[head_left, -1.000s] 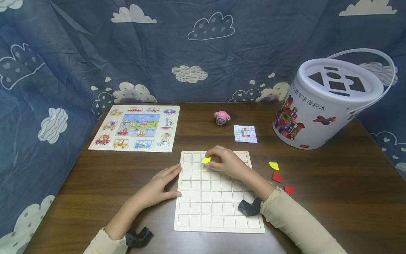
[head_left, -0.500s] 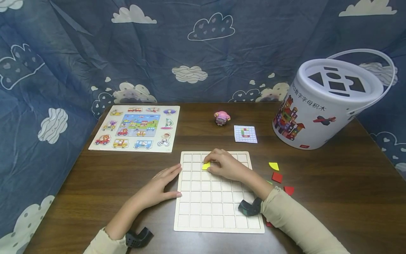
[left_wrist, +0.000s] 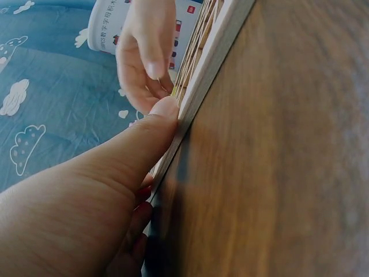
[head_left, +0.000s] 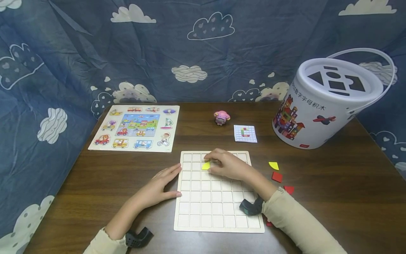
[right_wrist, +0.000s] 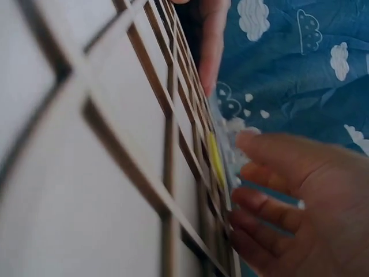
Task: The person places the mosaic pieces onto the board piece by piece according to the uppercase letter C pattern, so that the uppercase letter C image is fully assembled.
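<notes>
A yellow quarter-circle tile [head_left: 205,165] lies in a cell near the top of the white grid board [head_left: 206,208]. My right hand [head_left: 227,164] hovers just to its right, thumb and fingers bent and spread. In the right wrist view a gap shows between the fingertips [right_wrist: 249,140] and the yellow tile [right_wrist: 215,158]. At the board's left edge rests my left hand [head_left: 160,185], its fingers extended and thumb touching the rim. The left wrist view shows that thumb [left_wrist: 166,108] against the board's side.
Right of the board lie a second yellow tile [head_left: 274,165], a red square [head_left: 277,176] and another red tile [head_left: 288,189]. Behind stand a pattern card [head_left: 245,134], a pink figurine [head_left: 221,118] and a white bucket [head_left: 320,120]. A vehicle puzzle [head_left: 134,128] lies back left.
The yellow tile has moved slightly nearer the wearer and now lies flat in a cell. My right hand's fingers have come off it. The left hand has stayed put.
</notes>
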Tool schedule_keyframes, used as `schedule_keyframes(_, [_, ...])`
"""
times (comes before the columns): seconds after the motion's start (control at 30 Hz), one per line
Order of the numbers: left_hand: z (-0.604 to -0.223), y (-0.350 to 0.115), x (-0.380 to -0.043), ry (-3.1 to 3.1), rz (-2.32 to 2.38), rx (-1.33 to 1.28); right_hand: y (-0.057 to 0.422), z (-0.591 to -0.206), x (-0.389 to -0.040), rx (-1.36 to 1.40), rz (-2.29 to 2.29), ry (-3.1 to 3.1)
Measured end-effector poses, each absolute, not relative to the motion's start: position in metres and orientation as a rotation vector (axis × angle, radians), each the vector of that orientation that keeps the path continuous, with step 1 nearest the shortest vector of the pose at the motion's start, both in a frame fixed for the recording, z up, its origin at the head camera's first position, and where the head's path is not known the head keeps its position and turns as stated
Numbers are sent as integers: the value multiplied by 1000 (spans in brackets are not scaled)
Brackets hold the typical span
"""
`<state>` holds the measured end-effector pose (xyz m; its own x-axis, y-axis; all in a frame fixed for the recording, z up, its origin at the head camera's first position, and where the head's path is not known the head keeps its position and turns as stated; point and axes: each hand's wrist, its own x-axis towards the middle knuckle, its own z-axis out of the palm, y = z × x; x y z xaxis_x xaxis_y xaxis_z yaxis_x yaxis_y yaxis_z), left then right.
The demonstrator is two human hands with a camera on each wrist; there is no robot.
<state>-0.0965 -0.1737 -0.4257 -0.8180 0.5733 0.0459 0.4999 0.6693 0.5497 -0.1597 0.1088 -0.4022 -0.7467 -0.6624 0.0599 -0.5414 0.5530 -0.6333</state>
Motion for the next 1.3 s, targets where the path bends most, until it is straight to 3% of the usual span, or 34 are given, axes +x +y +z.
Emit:
schedule_keyframes(0.47, [-426,-174,-96,2756,843,894,176,-364,-134,-969,-1147,2826])
schedule_keyframes(0.77, [-426,-174,-97,2748,853,881,231,-376,-110,-685,-1099,2943])
schedule_keyframes(1.3, [-427,-175,-97,2748,836,885,272,-413,-91,-562,-923,2954])
